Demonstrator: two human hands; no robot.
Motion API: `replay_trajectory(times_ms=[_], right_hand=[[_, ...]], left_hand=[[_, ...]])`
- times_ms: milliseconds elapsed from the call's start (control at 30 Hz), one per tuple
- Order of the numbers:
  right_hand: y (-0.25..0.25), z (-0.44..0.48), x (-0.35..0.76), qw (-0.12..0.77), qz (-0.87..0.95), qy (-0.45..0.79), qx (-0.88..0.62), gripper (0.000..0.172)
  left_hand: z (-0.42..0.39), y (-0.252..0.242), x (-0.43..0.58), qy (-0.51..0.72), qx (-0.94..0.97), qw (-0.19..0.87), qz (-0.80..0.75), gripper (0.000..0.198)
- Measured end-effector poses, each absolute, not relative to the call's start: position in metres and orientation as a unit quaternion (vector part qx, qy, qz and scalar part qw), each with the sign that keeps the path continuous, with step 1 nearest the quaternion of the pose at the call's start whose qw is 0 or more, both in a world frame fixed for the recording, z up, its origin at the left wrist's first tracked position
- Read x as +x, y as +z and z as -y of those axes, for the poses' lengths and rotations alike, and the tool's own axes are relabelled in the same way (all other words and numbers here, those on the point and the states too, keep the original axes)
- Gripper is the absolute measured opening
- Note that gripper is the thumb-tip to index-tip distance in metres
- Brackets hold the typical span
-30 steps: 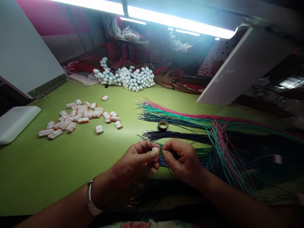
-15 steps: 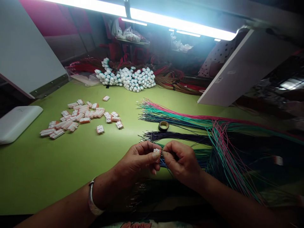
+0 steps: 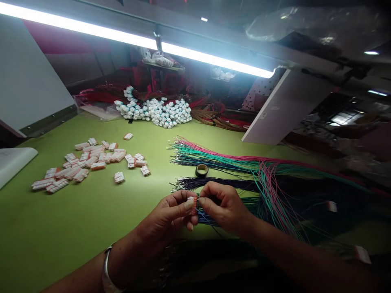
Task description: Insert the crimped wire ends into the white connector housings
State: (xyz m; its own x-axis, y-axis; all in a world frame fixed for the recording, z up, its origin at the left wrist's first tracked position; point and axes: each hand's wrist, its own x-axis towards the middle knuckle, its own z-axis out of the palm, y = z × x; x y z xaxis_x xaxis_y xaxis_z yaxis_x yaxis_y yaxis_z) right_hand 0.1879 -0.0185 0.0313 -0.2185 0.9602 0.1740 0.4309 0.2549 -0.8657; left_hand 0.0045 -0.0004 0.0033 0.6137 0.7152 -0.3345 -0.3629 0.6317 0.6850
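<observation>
Fingers (image 3: 185, 204) of left hand (image 3: 168, 215) clamped on one white-and-orange plastic connector (image 3: 192, 205); right hand (image 3: 224, 206) pinching blue wire ends (image 3: 205, 216) beside it. One black tape roll (image 3: 201, 170) on green counter (image 3: 45, 232); many loose orange-white connectors (image 3: 91, 162) left; white connector heap (image 3: 152, 112) beyond.

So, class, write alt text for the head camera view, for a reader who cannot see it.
A left hand holds a small connector while a right hand pinches wires at it, above a green table. Pink, teal and navy wires fan out rightward; loose connectors lie leftward.
</observation>
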Motion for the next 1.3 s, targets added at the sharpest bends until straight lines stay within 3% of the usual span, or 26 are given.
replay_trajectory(times_ms=[133,233,400,667,833,1067,1300], right_hand=[[0.037,-0.008,0.211,0.283,0.731,0.324,-0.529,0.017],[0.034,-0.038,0.236,0.194,0.75,0.179,-0.607,0.025],[0.026,-0.078,0.262,0.115,0.742,0.038,-0.659,0.018],[0.004,-0.1,0.258,-0.024,0.795,-0.032,-0.605,0.022],[0.004,-0.097,0.268,0.005,0.822,-0.035,-0.568,0.019],[0.016,-0.077,0.267,0.157,0.827,0.033,-0.539,0.009],[0.028,-0.067,0.231,0.277,0.828,0.127,-0.472,0.014]], left_hand=[[-0.002,0.005,0.005,0.337,0.289,0.836,-0.322,0.015],[-0.003,0.004,0.005,0.34,0.292,0.829,-0.334,0.016],[-0.005,0.003,0.005,0.342,0.29,0.83,-0.332,0.02],[-0.006,0.001,0.004,0.333,0.295,0.833,-0.328,0.019],[-0.006,0.0,0.004,0.331,0.297,0.834,-0.328,0.019],[-0.005,0.001,0.004,0.332,0.294,0.831,-0.336,0.021],[-0.005,0.0,0.004,0.331,0.301,0.831,-0.33,0.021]])
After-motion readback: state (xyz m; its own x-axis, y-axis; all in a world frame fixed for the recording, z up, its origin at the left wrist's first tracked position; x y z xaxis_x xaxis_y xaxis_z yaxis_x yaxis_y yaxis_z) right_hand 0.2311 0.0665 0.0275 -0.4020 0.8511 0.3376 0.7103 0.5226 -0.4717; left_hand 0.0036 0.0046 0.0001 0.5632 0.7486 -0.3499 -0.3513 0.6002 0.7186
